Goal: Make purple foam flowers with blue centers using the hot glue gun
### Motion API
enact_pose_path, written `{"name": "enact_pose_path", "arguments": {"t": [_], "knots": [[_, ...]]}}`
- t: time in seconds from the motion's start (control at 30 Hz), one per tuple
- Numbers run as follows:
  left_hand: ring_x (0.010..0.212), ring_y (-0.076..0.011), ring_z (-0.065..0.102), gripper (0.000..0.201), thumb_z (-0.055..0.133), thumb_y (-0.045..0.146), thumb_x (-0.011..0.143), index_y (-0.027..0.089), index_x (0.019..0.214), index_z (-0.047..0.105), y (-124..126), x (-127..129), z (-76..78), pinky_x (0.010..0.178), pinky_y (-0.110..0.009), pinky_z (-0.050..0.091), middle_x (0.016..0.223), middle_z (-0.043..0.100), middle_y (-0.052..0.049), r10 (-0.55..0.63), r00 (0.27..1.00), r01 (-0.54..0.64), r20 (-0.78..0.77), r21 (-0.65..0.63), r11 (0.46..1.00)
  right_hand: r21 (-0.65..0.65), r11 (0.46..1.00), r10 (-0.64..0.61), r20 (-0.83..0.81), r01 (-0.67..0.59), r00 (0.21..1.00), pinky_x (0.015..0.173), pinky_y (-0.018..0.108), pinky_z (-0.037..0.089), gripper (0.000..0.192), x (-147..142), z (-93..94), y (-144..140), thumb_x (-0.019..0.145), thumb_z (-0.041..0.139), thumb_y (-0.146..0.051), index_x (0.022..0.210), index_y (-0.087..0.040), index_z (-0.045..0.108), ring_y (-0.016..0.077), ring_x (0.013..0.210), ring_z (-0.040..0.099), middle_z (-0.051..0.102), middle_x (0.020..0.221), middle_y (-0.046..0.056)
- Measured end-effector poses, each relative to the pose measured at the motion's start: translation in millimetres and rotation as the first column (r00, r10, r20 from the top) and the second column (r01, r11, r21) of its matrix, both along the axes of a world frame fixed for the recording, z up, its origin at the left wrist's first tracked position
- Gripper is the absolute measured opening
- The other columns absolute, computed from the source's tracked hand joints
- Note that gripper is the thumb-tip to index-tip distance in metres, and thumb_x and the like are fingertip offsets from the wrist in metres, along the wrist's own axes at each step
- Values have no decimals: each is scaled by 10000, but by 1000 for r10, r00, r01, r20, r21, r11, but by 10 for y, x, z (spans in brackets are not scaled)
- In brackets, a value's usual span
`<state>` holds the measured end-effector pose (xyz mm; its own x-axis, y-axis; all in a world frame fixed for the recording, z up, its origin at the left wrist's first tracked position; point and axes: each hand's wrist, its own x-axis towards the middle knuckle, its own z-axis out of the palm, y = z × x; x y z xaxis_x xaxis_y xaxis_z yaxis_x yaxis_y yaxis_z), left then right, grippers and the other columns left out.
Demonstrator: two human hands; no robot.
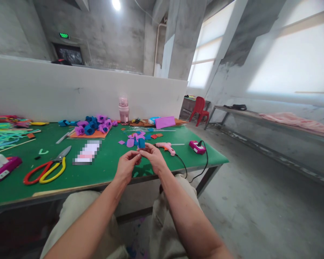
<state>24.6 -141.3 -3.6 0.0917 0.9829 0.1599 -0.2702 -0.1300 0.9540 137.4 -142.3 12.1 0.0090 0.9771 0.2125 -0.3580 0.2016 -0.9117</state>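
Observation:
Just above the table's front edge, my two hands come together around a small curled blue paper piece point(141, 143). My right hand point(154, 157) is closed, with its fingers against the right side and back of the piece. My left hand point(128, 163) is pinched at the lower end of it, thumb near the right thumb; the exact grip there is hidden by the fingers. Behind them lie loose cut purple petals point(130, 142), along with blue and orange-red scraps. A pink glue gun point(166, 147) rests right of my right hand, its black cord running off the table edge.
Scissors point(52, 167) with red and yellow handles and a blurred-out flat rectangle point(87, 153) lie on the left. Purple and blue paper flowers point(93, 125) sit farther back, near a pink bottle point(124, 110). A magenta power strip point(197, 147) is at right. A white partition point(97, 86) stands behind.

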Motion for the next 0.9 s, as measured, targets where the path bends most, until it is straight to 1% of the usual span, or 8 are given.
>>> {"name": "enact_pose_path", "arguments": {"t": [0.17,0.23,0.3,0.37,0.43,0.5,0.67,0.9], "knots": [[523,-79,478,314,759,380,524,134,674,632,-8,11,8,524,-209,370,564,567,16,-5,1000,5,0,-27,1000,17,998,-61,18,61,998,718,264,455,276,-12,-17,16,559,720,-241,818,-187,641,141,734,618,684,734,0],[550,-87,508,341,759,394,525,137,716,642,4,-21,33,536,-213,389,616,595,5,-13,1000,12,-17,-51,999,17,996,-89,7,89,996,729,257,454,261,1,-12,19,558,726,-242,794,-181,634,132,726,616,682,725,-3],[593,-98,536,367,758,412,525,145,754,653,32,-81,67,552,-216,403,675,619,-5,23,999,-25,-41,-62,998,-17,995,-95,-42,95,995,729,255,460,280,16,-8,11,539,746,-241,780,-184,614,122,702,618,680,714,-12],[620,-98,541,371,760,419,518,148,753,662,72,-154,98,559,-209,401,702,630,-10,90,995,-93,-53,-54,994,-97,995,-31,-107,21,994,705,265,475,335,21,-8,-11,510,772,-239,787,-190,590,118,655,623,683,705,-19],[622,-92,534,368,769,409,505,143,738,669,109,-217,115,554,-199,391,707,635,-14,115,992,-118,-47,-67,991,-171,981,68,-148,-94,987,681,274,489,371,9,-12,-44,496,788,-241,801,-189,583,113,611,625,688,707,-15],[614,-87,531,367,780,391,494,138,735,670,135,-254,118,546,-194,385,711,638,-17,71,997,-73,-21,-111,991,-195,966,142,-153,-171,978,677,270,498,371,-18,-16,-78,501,792,-244,810,-178,597,102,589,622,690,714,-9],[563,-82,532,326,786,348,515,131,715,647,144,-250,107,538,-201,397,656,626,-7,-103,986,121,130,-142,982,-205,953,186,-173,-221,967,673,252,505,367,-68,-20,-119,507,798,-238,815,-164,612,82,577,615,686,708,-12],[555,-87,547,301,791,305,522,118,716,656,131,-243,121,533,-204,406,636,635,-15,-141,969,171,203,-140,975,-223,950,183,-174,-220,967,660,226,511,338,-60,-3,-125,527,791,-211,811,-158,616,74,587,621,687,716,-11]]}}
